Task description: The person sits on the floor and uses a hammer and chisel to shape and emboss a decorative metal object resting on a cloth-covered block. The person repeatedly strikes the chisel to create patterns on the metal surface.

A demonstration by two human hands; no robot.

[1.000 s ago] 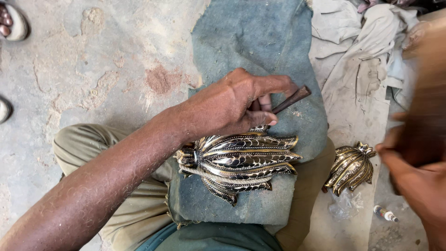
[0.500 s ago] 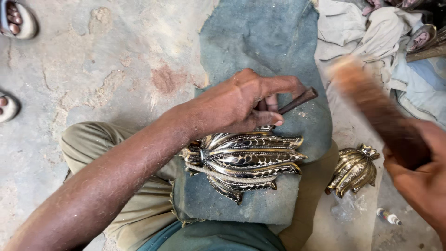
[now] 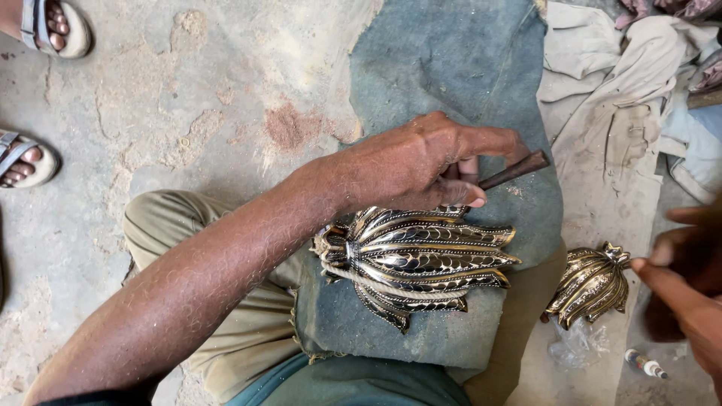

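Head view: leaf-shaped metal ornament point(image 3: 421, 259) lies just below left hand point(image 3: 421, 162).

Bare concrete floor point(image 3: 173, 98), dusty, with reddish patches at upper centre. Crumpled pale cloths point(image 3: 624, 98) heaped upper right. Two sandalled feet point(image 3: 37, 90) at the left edge.

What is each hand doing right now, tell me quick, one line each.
Left hand: closed on a dark metal punch, tip by the brass leaf piece.
Right hand: blurred at the frame edge; grip cannot be told.
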